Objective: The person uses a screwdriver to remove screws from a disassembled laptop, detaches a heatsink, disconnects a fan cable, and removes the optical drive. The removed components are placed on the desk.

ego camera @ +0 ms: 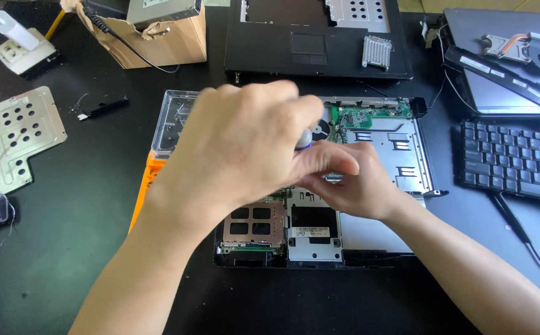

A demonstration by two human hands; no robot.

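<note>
**Grey metal laptop base, already half taken apart**

Grey metal shows all over the laptop base [369, 186], which lies open in the middle of the black table [84, 205]. Its top cover is already off, so the flat silver plate, the green circuit board [369, 113] and two shiny card slots [282, 229] are bare. Those parts are still sitting in the base, so I think more is left to come out.

Both hands meet over the middle of the base. The left hand [239, 149] has its fingers curled round a small tool with a blue and white handle [305, 139]. The right hand [350, 183] has its fingers pressed together just under the tool; what they pinch is hidden.

Beside the base sits a clear plastic box with an orange edge [158, 149]. Around it lie a black palm-rest cover [319, 37], a loose black keyboard [512, 161], a copper fan part [521, 46], a holey metal plate [15, 139] and a torn cardboard box [152, 37].
</note>
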